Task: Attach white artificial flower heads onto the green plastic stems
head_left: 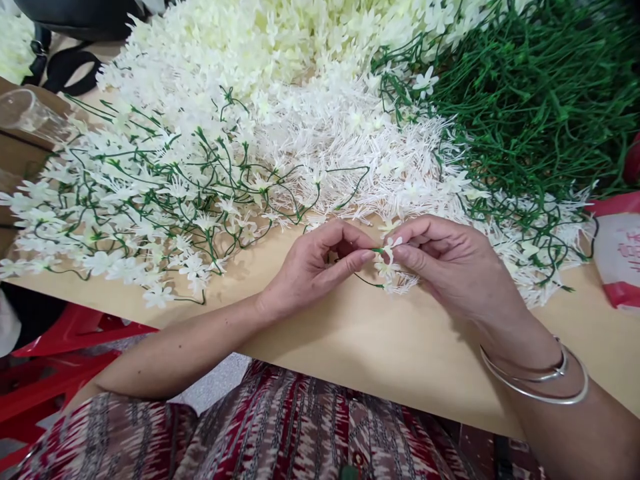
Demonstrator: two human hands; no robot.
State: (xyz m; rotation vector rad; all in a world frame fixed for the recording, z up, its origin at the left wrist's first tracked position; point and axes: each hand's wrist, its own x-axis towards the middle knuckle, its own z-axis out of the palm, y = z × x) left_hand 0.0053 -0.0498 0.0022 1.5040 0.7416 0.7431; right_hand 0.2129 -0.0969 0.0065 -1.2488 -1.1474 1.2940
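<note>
Near the table's front edge, my left hand [323, 263] pinches a thin green artificial stem [379, 251] between thumb and fingertips. Facing it, my right hand [445, 263] has thumb and forefinger closed on a small white artificial flower [391, 248] at that stem's tip. The two sets of fingertips are almost touching. Just below them another stem end and white blossoms [387, 268] show, partly hidden by the fingers. To the left lies a heap of white flowers on green stems [165, 180]. Loose white stamens [340, 147] are spread behind my hands.
Cream petals [310, 33] are piled at the back, and bare green stems [545, 93] at the back right. A clear plastic cup [33, 113] lies at the left beside a black bag [95, 17]. A red and white packet [620, 250] sits at the right edge. Red stools [75, 340] stand below.
</note>
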